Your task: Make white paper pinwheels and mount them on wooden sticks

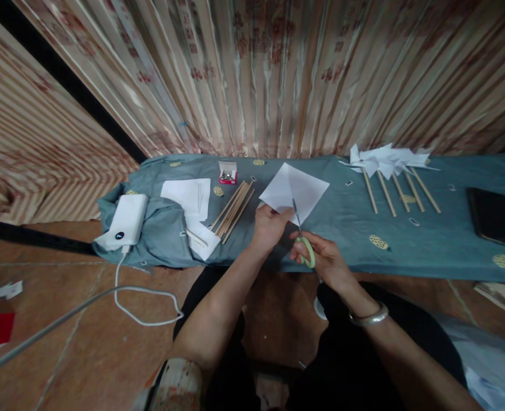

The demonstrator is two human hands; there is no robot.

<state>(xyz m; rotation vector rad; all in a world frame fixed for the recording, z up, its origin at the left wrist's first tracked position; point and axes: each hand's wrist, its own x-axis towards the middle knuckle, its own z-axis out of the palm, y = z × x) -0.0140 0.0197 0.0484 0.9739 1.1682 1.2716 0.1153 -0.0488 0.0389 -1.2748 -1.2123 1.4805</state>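
Observation:
My left hand pinches the near-left edge of a white square of paper, held up over the cloth. Scissors with pale green handles are in my right hand, its fingers through and around the loops. The blades lie at the paper's near corner, pointing away from me. Whether they have cut into the sheet, I cannot tell. Left of the paper lies a loose bundle of thin wooden sticks. Several white paper pinwheels on sticks rest in a row to the right.
A small red box of metal pins or tacks stands open near the back. White paper sheets and a white power bank with cable are left; a dark phone lies right. A curtain hangs behind.

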